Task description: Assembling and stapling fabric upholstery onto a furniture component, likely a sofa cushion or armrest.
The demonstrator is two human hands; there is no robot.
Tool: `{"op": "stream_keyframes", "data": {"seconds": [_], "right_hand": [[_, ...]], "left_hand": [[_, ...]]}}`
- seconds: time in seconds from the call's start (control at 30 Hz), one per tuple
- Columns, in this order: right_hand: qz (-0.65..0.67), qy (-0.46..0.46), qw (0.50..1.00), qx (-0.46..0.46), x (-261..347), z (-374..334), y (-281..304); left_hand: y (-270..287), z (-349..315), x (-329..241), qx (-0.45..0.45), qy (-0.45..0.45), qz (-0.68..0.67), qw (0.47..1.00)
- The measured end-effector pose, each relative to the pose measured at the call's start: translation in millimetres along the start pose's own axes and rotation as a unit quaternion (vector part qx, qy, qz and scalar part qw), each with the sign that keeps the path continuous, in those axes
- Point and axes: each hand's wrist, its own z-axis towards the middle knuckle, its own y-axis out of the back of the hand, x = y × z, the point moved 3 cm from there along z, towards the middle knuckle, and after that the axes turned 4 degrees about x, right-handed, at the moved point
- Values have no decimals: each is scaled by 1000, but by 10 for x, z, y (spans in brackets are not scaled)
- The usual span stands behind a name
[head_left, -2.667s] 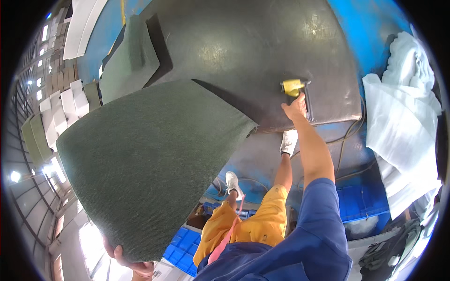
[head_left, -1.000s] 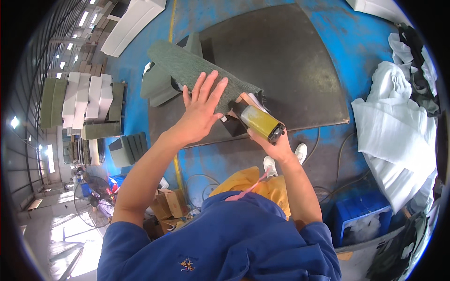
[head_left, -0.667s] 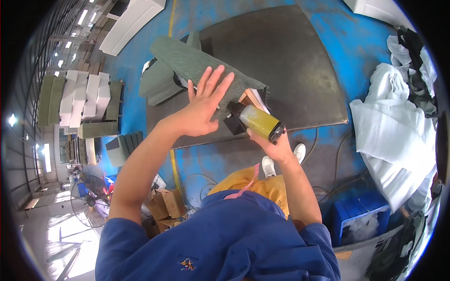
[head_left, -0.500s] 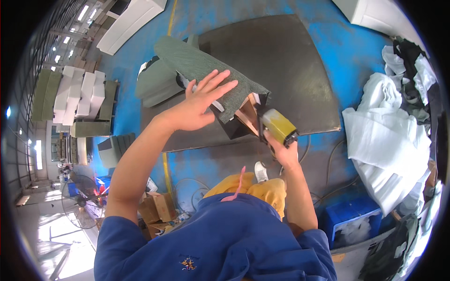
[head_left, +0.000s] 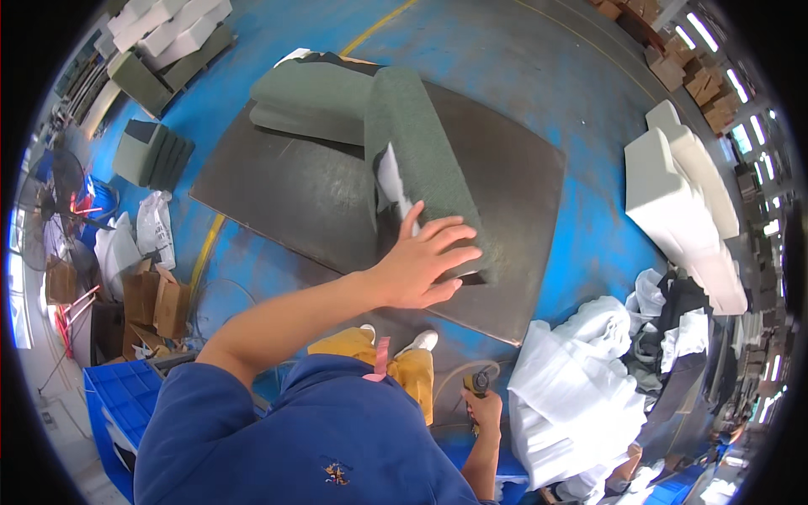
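Note:
A long sofa armrest covered in dark green fabric [head_left: 421,139] lies across a dark, low work table [head_left: 290,181]. White lining shows along its left side. My left hand [head_left: 421,261] rests on its near end with the fingers spread, not wrapped round it. Down by my right side, off the table, my right hand [head_left: 486,411] is closed on a yellow and black staple gun [head_left: 477,384]. A pale hose curves beside the tool. A second green padded piece [head_left: 316,101] lies at the table's far left, touching the armrest's far end.
A heap of white cloth [head_left: 572,379] is on the right, with white padded pieces [head_left: 673,198] beyond it. At left are a small green padded stack [head_left: 151,156], cardboard boxes [head_left: 156,303], a fan [head_left: 55,198] and a blue crate [head_left: 126,396].
My right hand has drawn the staple gun away from the armrest's open wooden end, down to my side. The armrest now points more nearly away from me, my left hand at its near end. My view has turned right.

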Motion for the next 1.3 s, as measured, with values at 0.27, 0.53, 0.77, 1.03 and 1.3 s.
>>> {"op": "stream_keyframes", "data": {"seconds": [0.27, 0.53, 0.77, 1.03, 1.3], "right_hand": [[-107, 228, 966, -57, 64, 1154, 350], [-80, 204, 967, 133, 143, 3888, 336], [-90, 72, 992, 58, 380, 5393, -52], [369, -135, 888, 239, -529, 6067, 433], [182, 294, 832, 434, 4157, 3187, 52]], "left_hand": [[476, 7, 604, -183, 297, 116, 930], [913, 52, 1749, -158, 577, 42, 800], [787, 697, 1408, -216, 662, -4, 718], [522, 1160, 1524, -240, 600, -62, 761], [300, 1423, 1120, -127, 554, 225, 791]]}}
